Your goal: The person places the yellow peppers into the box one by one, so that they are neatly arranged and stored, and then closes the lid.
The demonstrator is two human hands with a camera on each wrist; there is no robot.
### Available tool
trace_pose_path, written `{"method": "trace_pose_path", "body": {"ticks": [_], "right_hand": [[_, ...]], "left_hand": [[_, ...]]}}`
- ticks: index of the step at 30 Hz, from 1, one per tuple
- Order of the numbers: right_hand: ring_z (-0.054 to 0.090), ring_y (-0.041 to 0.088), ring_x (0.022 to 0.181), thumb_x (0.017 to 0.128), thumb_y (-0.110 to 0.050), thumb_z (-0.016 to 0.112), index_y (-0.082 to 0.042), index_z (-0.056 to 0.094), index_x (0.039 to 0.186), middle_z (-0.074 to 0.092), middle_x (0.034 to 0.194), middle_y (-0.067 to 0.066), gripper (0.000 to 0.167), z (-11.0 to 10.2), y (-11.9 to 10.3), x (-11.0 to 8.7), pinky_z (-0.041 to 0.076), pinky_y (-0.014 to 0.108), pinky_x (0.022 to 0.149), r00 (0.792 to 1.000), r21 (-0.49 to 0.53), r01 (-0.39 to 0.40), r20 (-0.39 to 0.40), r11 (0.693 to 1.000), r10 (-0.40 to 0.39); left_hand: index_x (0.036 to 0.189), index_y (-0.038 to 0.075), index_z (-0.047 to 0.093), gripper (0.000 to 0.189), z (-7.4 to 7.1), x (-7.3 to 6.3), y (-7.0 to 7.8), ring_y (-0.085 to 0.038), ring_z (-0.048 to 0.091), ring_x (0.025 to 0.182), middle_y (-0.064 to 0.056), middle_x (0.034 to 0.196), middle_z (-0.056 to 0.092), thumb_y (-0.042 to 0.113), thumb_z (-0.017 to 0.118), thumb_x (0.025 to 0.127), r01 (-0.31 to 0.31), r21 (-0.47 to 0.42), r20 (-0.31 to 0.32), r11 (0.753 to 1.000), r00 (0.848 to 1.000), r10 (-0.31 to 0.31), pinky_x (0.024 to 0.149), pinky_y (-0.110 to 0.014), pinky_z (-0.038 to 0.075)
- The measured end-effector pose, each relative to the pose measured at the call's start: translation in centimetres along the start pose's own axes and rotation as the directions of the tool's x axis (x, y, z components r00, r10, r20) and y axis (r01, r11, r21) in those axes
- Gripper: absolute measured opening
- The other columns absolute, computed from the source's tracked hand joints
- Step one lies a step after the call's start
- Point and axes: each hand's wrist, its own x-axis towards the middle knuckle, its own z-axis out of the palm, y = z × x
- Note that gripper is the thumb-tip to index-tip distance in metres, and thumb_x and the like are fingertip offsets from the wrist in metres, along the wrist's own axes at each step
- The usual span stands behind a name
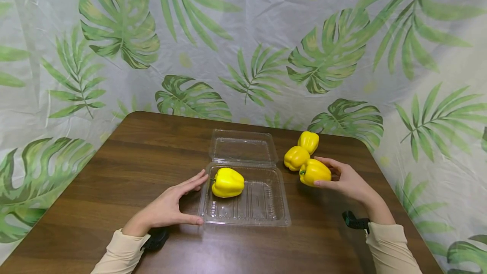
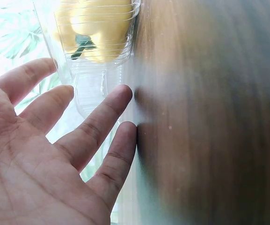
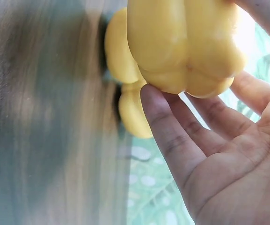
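A clear plastic clamshell container (image 1: 262,215) lies with its lid (image 1: 243,147) folded back, and one yellow bell pepper (image 1: 228,182) rests in the left part of its base. My left hand (image 1: 171,204) is at the container's left side, fingers spread, the fingertips and thumb at its rim. The left wrist view has its fingers (image 2: 90,136) fairly straight with nothing held. Between thumb and fingers my right hand (image 1: 348,181) holds another yellow bell pepper (image 1: 315,172), stem toward the container. In the right wrist view this pepper (image 3: 186,47) appears lifted off the table.
Two more yellow bell peppers, a nearer one (image 1: 296,158) and a farther one (image 1: 308,142), sit on the brown wooden table (image 1: 160,151) right of the lid. Behind the table hangs a leaf-patterned curtain (image 1: 262,24). Each wrist wears a black strap (image 1: 355,220).
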Motion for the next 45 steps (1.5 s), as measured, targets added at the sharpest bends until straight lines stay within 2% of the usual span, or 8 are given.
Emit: {"method": "trace_pose_path", "body": {"ticks": [5,9,13,25,33,40,45], "right_hand": [[0.065,0.017,0.120,0.096,-0.032,0.084,-0.011,0.049,0.160,0.062,0.151,0.016,0.077,0.1,-1.1,0.4,0.059,0.022,0.093,1.000,0.008,0.014,0.020,1.000,-0.014],[0.066,0.024,0.120,0.094,-0.032,0.085,-0.009,0.050,0.159,0.064,0.148,0.017,0.077,0.3,-1.8,0.7,0.061,0.026,0.091,0.999,-0.009,0.024,0.024,1.000,-0.024],[0.066,0.031,0.122,0.094,-0.032,0.086,-0.006,0.050,0.158,0.063,0.149,0.020,0.078,0.4,-2.5,0.7,0.060,0.024,0.090,0.999,-0.029,0.031,0.028,0.999,-0.031],[0.066,0.027,0.116,0.090,-0.031,0.090,-0.007,0.055,0.154,0.068,0.136,0.015,0.077,1.0,-4.5,1.5,0.060,0.021,0.090,0.995,-0.026,0.077,0.068,0.997,-0.075],[0.066,0.027,0.118,0.089,-0.032,0.090,-0.009,0.054,0.155,0.066,0.139,0.015,0.079,1.5,-5.5,1.8,0.059,0.021,0.091,0.993,-0.036,0.074,0.092,0.997,-0.071],[0.067,0.030,0.122,0.089,-0.035,0.090,-0.007,0.052,0.156,0.064,0.143,0.019,0.082,1.8,-6.3,2.3,0.061,0.029,0.094,0.991,-0.060,0.081,0.112,0.995,-0.074],[0.067,0.029,0.122,0.088,-0.038,0.091,-0.011,0.055,0.156,0.065,0.144,0.016,0.081,1.9,-6.9,2.5,0.061,0.031,0.095,0.990,-0.089,0.098,0.108,0.991,-0.088]], "left_hand": [[0.167,0.020,0.042,0.110,0.0,-0.1,0.0,-0.020,0.065,0.134,-0.002,0.178,0.032,0.052,0.095,0.077,0.000,0.001,0.001,1.000,1.000,0.000,0.119,-0.046,0.047],[0.167,0.019,0.041,0.110,0.0,0.0,-0.1,-0.018,0.065,0.134,-0.002,0.178,0.032,0.053,0.095,0.077,-0.004,0.006,0.004,1.000,1.000,0.004,0.119,-0.045,0.048],[0.167,0.020,0.041,0.110,0.0,0.0,-0.1,-0.017,0.065,0.134,-0.001,0.178,0.031,0.054,0.094,0.077,-0.006,0.009,0.010,1.000,1.000,0.006,0.119,-0.046,0.048],[0.167,0.019,0.041,0.110,-0.1,0.0,0.0,-0.018,0.065,0.134,-0.002,0.178,0.031,0.053,0.095,0.077,-0.002,0.007,0.012,1.000,1.000,0.002,0.119,-0.045,0.048],[0.167,0.018,0.041,0.110,-0.1,0.0,0.2,-0.018,0.065,0.134,-0.002,0.178,0.032,0.052,0.095,0.077,0.000,0.002,0.013,1.000,1.000,0.000,0.119,-0.045,0.048],[0.167,0.018,0.042,0.110,-0.1,0.0,0.2,-0.017,0.065,0.134,-0.003,0.177,0.032,0.052,0.095,0.077,-0.011,0.011,0.008,1.000,1.000,0.011,0.119,-0.044,0.048],[0.167,0.017,0.042,0.110,-0.1,0.1,0.1,-0.017,0.065,0.134,-0.003,0.177,0.033,0.052,0.095,0.077,-0.014,0.011,0.007,1.000,1.000,0.014,0.119,-0.044,0.048]]}}
